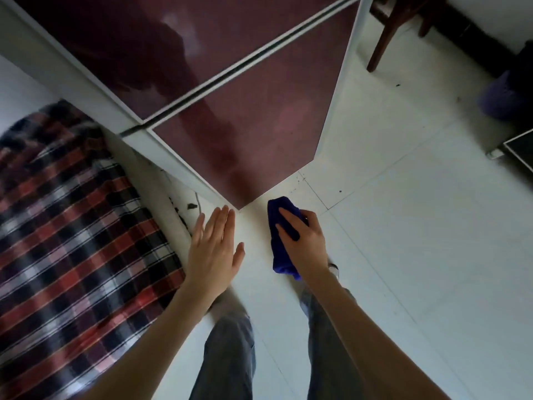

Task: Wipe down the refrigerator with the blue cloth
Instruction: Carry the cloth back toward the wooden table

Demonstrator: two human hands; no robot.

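Jeans (227, 353) nearest, my two legs over white floor tile (403, 255), a shoe toe just showing past my right wrist. Both forearms bare, reaching forward and down. Left hand (215, 249) is flat, fingers straight and together, thumb out to the side, holding nothing; it hovers just short of the refrigerator's bottom corner, not touching as far as I can tell. Right hand (302, 243) has its grip wrapped on the blue cloth (278, 226), bunched into a long wad: fingers curled over the top, cloth ends sticking out past the fingers and below the wrist. Cloth is in the air near the fridge base, apart from the door. To my left, a plaid blanket (66, 226) in red, black and white, right beside the fridge's white side. Refrigerator (259, 111) ahead: two glossy dark red doors with white trim, dark gap between them, my reflection blurred in the gloss. Some dark debris on the floor by its left corner. Far right, a wooden chair leg (380, 44).
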